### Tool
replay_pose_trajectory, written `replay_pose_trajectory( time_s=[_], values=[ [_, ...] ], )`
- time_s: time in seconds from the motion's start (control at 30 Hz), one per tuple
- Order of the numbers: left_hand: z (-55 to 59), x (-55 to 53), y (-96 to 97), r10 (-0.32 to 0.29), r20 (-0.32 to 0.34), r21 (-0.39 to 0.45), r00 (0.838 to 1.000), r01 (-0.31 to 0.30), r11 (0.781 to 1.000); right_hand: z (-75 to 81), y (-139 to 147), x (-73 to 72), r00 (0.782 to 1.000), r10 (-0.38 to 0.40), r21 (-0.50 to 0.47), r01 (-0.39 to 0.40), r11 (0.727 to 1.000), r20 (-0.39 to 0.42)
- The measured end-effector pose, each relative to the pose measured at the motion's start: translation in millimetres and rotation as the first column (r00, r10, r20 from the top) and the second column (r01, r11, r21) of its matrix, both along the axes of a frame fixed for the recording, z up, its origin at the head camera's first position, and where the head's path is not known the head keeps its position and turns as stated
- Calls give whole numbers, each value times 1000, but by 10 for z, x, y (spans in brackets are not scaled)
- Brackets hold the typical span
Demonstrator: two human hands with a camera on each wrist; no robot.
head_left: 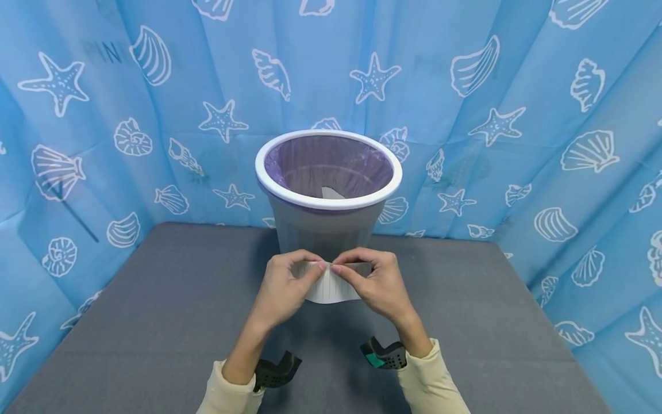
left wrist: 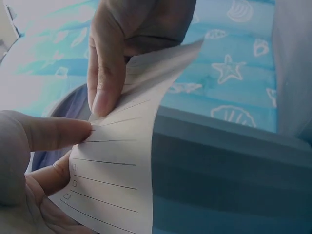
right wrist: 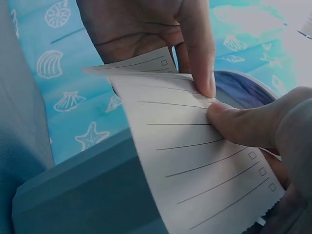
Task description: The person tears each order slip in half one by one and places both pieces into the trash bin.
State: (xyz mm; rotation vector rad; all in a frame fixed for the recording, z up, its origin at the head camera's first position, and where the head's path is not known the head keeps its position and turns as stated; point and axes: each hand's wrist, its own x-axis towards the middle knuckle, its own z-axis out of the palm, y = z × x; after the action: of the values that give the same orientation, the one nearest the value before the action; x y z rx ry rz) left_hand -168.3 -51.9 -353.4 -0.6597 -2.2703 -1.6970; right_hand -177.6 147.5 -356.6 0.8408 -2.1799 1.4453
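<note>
A white sheet of lined paper (head_left: 331, 287) with small checkboxes along one edge is held in front of the bin. My left hand (head_left: 285, 286) pinches its top edge between thumb and forefinger. Close beside it, my right hand (head_left: 376, 282) pinches the same edge, the two thumbs nearly touching. In the left wrist view the paper (left wrist: 117, 161) bends in a curve below the fingers. The right wrist view shows ruled lines on the paper (right wrist: 190, 141) and a jagged short edge at its lower right.
Behind the hands stands a grey bin (head_left: 326, 230) with a white rim and a purple liner (head_left: 331, 152). A white paper piece (head_left: 331, 193) lies inside it. The bin rests on a grey table (head_left: 196, 322). A blue shell-patterned curtain (head_left: 170, 103) hangs behind.
</note>
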Motion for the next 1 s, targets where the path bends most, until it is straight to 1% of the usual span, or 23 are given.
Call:
replay_pose_trajectory(
  time_s=[0.13, 0.27, 0.43, 0.57, 0.83, 1.0],
  values=[
    [5, -12, -1, -18, 49, 44, 999, 16, 999, 1, -14, 4, 1000, -9, -17, 9, 1000, -20],
    [8, -16, 1, -7, 74, 54, 997, 3, 999, 3, -21, 7, 1000, -18, -30, 17, 999, -21],
    [9, -24, 6, 27, 85, 43, 996, -31, 999, -1, -27, -2, 999, -33, -41, 32, 999, -19],
    [18, -29, 12, 57, 92, 36, 994, -61, 998, -3, -31, -9, 1000, -21, -62, 21, 998, -7],
    [20, -49, 16, 80, 83, 32, 993, -83, 996, 9, -33, -12, 1000, -22, -67, 22, 997, -3],
    [13, -52, 23, 77, 97, 42, 992, -82, 996, 3, -28, -11, 1000, -25, -68, 26, 997, 2]
  ],
)
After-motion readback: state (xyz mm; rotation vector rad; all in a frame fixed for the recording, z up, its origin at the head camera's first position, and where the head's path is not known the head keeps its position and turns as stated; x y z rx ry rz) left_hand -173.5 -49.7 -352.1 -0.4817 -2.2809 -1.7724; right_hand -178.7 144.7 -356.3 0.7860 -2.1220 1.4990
